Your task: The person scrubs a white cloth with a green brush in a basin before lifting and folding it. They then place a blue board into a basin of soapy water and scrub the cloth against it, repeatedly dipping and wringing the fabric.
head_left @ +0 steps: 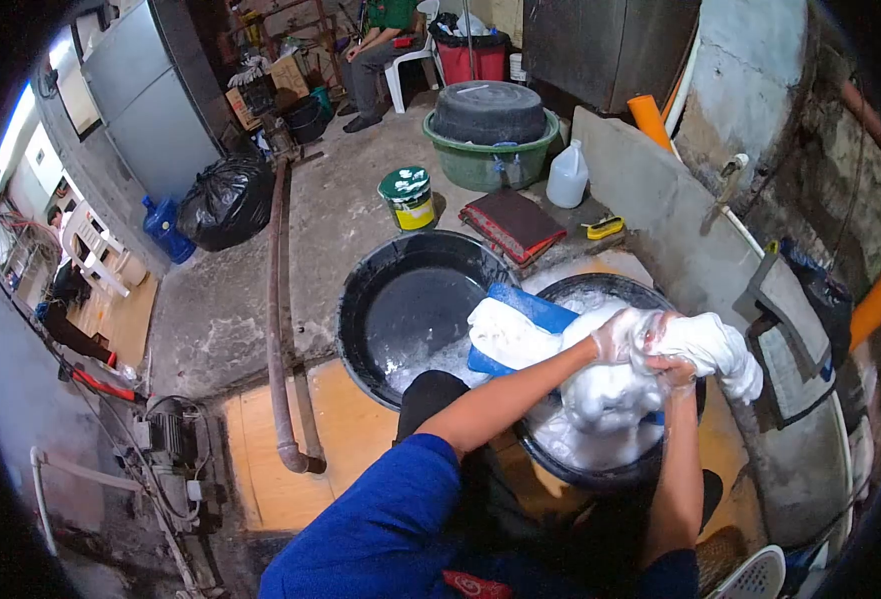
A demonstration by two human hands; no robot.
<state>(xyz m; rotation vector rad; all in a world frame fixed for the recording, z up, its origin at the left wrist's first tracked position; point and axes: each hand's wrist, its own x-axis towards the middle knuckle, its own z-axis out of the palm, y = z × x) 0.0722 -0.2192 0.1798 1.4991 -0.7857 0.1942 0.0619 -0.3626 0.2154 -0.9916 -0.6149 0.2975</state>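
Wet white cloth (705, 344), coated in suds, is bunched between my two hands above a black basin (550, 461) of foamy water. My left hand (615, 335) grips it from the left, fingers closed and partly covered in foam. Close beside it, my right hand (672, 371) is wrapped round the same cloth, whose loose end hangs out to the right. A blue plastic board (535, 307) lies across the basin's left side, with more white cloth (505, 334) on it. Thick lather (600, 399) fills the basin under my hands.
Left of the foamy basin stands a second black basin (356, 309) with some suds inside. Beyond are a paint bucket (407, 195), a brush (603, 229), a white jug (567, 176) and a green tub (490, 170). A low wall (640, 170) runs along the right. A person (381, 45) sits behind.
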